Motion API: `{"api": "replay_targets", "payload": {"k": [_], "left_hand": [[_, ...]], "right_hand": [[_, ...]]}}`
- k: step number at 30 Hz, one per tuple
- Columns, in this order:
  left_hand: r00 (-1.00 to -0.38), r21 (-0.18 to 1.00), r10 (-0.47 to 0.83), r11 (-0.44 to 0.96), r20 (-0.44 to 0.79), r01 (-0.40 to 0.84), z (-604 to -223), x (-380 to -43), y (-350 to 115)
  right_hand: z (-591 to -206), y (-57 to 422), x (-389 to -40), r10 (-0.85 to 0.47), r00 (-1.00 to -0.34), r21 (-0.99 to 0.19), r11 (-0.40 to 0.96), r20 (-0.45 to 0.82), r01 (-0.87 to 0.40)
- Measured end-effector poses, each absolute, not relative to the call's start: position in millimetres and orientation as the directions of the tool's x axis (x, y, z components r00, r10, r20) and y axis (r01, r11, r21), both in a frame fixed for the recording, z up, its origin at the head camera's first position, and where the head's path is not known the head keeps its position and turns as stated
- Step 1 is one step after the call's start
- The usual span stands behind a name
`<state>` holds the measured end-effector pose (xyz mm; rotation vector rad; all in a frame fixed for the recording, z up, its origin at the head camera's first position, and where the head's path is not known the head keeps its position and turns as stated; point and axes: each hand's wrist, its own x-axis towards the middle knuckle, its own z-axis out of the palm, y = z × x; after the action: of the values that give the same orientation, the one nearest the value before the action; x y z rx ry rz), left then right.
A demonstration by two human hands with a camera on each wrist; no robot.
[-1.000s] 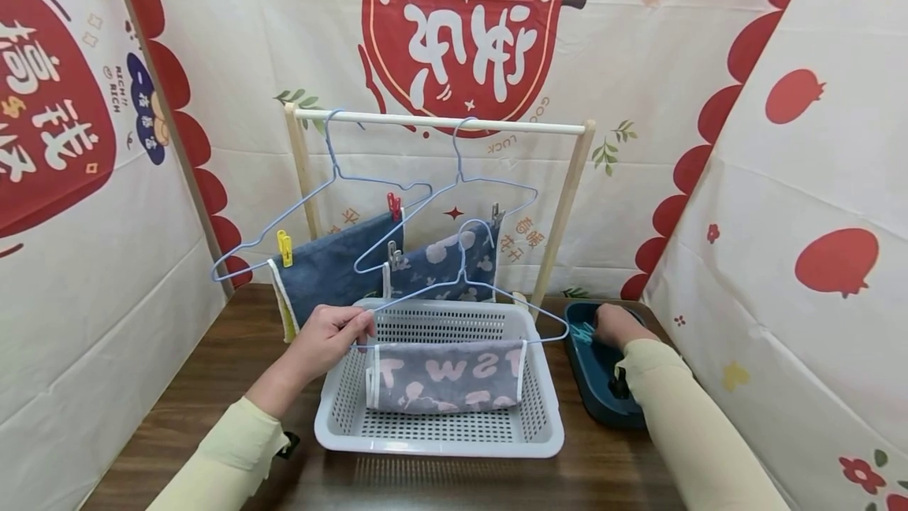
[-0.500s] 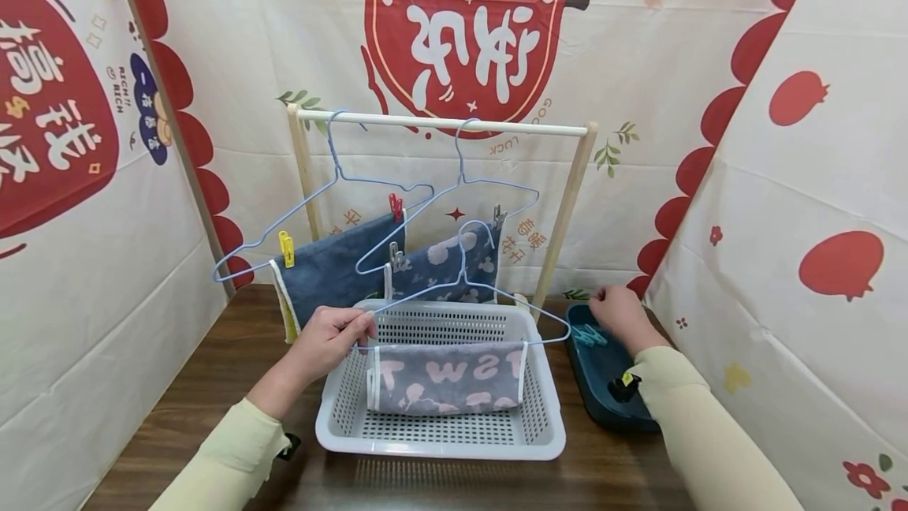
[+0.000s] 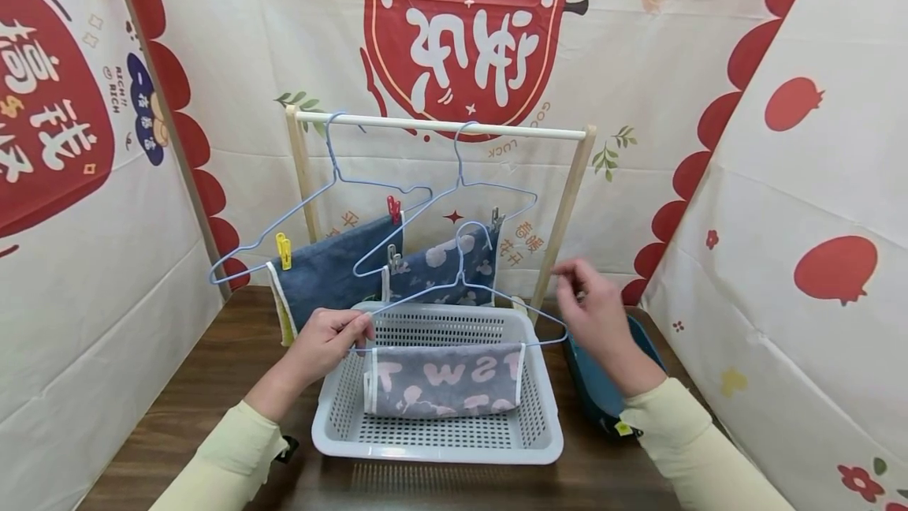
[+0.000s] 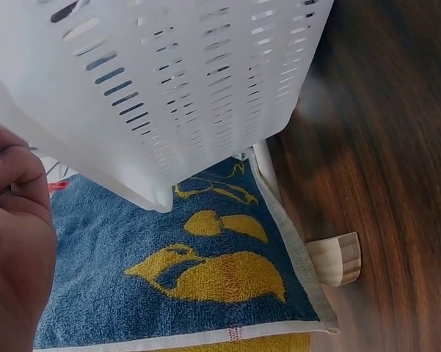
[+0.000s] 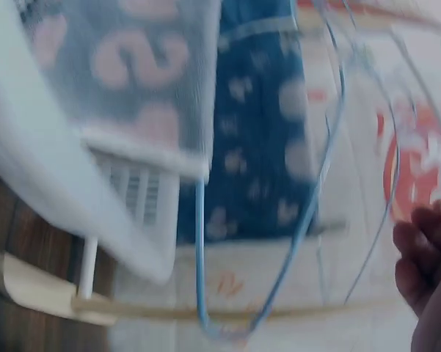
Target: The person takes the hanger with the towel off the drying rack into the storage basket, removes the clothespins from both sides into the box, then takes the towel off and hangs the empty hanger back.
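My left hand (image 3: 323, 344) pinches the left end of a blue wire hanger (image 3: 420, 292) over the white slotted basket (image 3: 438, 453). Draped over the hanger's lower bar is a small grey towel (image 3: 447, 382) with pink letters; no clips show on it. My right hand (image 3: 597, 320) is in the air near the hanger's right end, between it and the dark teal tray (image 3: 651, 340). Its fingers (image 5: 418, 253) are bent in the right wrist view, which is blurred. Whether a small thing sits between them I cannot tell.
Behind the basket stands a wooden rack with a pale rail (image 3: 525, 130). Two hangers on it carry a blue towel (image 3: 340, 262), with yellow (image 3: 284, 251) and red clothespins (image 3: 394, 210), and a patterned towel (image 3: 443, 266) with grey clothespins (image 3: 496, 219).
My right hand has lifted out of the teal tray, where light teal clothespins showed, and moved left toward the hanger. My left hand, the hanger and the grey towel have stayed nearly still.
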<state>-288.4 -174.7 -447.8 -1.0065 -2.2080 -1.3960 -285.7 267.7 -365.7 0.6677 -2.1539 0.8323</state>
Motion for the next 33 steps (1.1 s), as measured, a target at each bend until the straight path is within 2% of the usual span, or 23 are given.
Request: {"api": "replay_targets", "payload": {"k": [2, 4, 9, 12, 15, 22, 33], "left_hand": [[-0.692, 0.642, 0.381, 0.27, 0.613, 0.717, -447.7, -288.2, -175.2], [-0.696, 0.644, 0.377, 0.274, 0.611, 0.714, -447.4, -287.6, -175.8], [-0.712, 0.658, 0.371, 0.283, 0.596, 0.698, -448.4, -286.8, -177.8], [-0.714, 0.662, 0.369, 0.279, 0.595, 0.696, -448.5, -286.8, -178.2], [-0.715, 0.663, 0.365, 0.279, 0.596, 0.695, -448.9, -286.9, -178.2], [-0.706, 0.657, 0.368, 0.269, 0.605, 0.704, -448.5, -288.2, -176.2], [-0.689, 0.643, 0.364, 0.257, 0.627, 0.721, -448.0, -289.3, -174.6]], "right_hand": [[-365.5, 251.1, -277.6, -0.362, -0.546, -0.259, 0.601, 0.755, -0.756], [-366.7, 235.0, -270.9, -0.489, -0.532, -0.22, 0.56, 0.691, -0.799], [-373.5, 200.8, -260.8, -0.644, -0.602, -0.21, 0.582, 0.472, -0.786], [-378.2, 186.4, -261.7, -0.671, -0.64, -0.172, 0.628, 0.373, -0.759], [-382.9, 176.2, -266.3, -0.697, -0.644, -0.12, 0.644, 0.316, -0.755], [-390.5, 163.3, -274.3, -0.747, -0.599, -0.067, 0.608, 0.289, -0.791], [-395.6, 153.1, -278.6, -0.724, -0.652, -0.058, 0.658, 0.224, -0.751]]}}
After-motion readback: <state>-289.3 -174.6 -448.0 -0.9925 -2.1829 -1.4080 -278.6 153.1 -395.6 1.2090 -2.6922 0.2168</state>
